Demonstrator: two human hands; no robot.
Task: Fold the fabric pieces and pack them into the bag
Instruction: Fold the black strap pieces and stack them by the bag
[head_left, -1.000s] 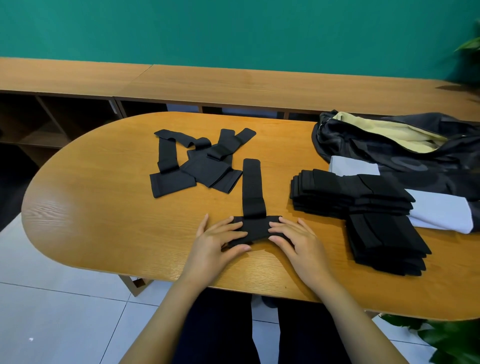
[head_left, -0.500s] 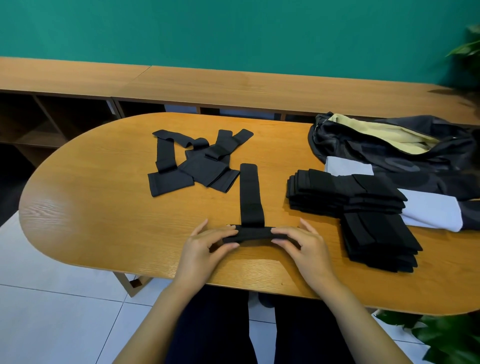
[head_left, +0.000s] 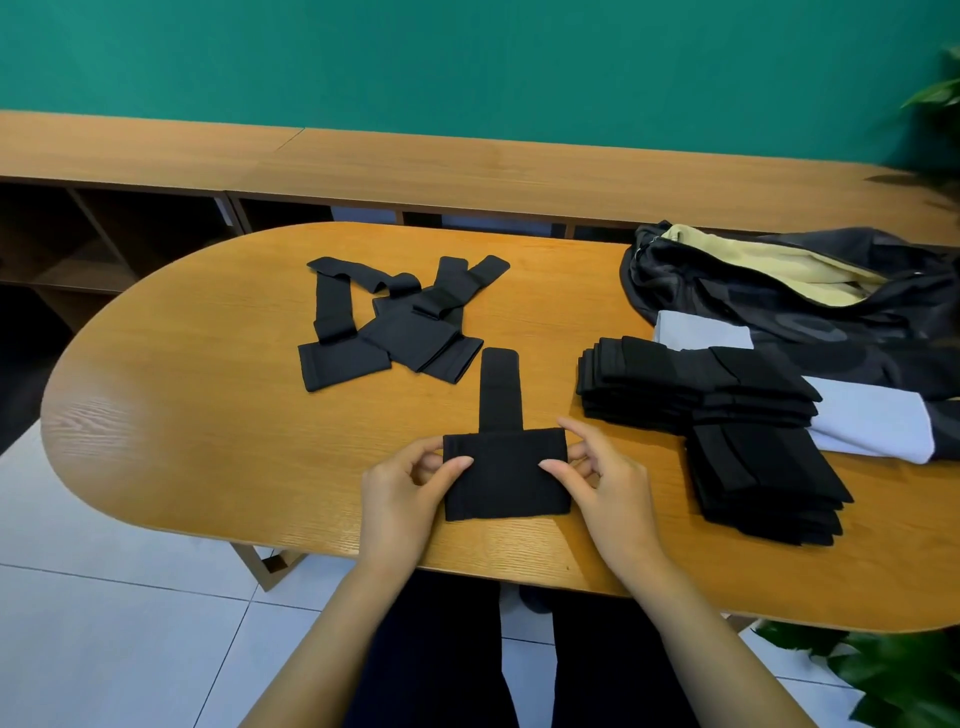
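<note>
Black fabric piece (head_left: 506, 480) at the near edge of the table (head_left: 208, 441), strap pointing away. Pinched at its sides by fingers of left hand (head_left: 402, 493) and right hand (head_left: 605, 483). Just right, folded stack (head_left: 727, 415); behind that, open bag (head_left: 805, 296). Farther back, loose pieces (head_left: 395, 322).

oval wooden table (head_left: 156, 441); low wooden shelving (head_left: 467, 166) behind it; teal wall (head_left: 467, 62); leafy plant (head_left: 893, 675) at lower right

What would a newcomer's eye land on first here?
The left hand and right hand pinch the two sides of a black fabric piece near the table's front edge. To their right sits a stack of folded black pieces, before a dark bag with yellow lining; unfolded pieces lie farther back.
</note>
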